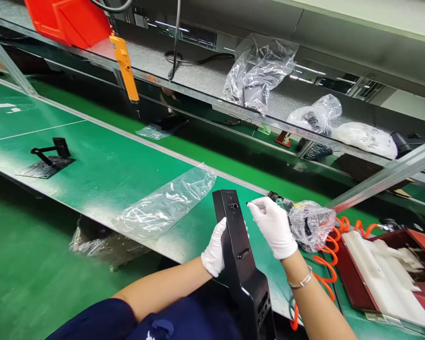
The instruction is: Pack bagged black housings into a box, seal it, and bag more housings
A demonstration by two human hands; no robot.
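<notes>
A long black housing (235, 236) with a small slot near its top end and a raised handle-like piece lower down stands tilted before my body. My left hand (216, 248), in a white glove, grips it from the left side, fingertips showing behind its right edge. My right hand (272, 225), gloved too, is just right of the slotted end and apart from it. Its thumb and forefinger pinch a tiny dark part (248, 203), too small to name. Left of the housing, a clear plastic bag (170, 200) lies flat on the green bench (109, 165).
An orange electric screwdriver (125, 68) hangs above the bench. A black bracket (53, 156) stands at the left. On the right are bagged parts (310, 224), a coiled orange air hose (327, 264) and a red bin (361, 278) with white foam. Bagged parts (257, 71) lie on the shelf.
</notes>
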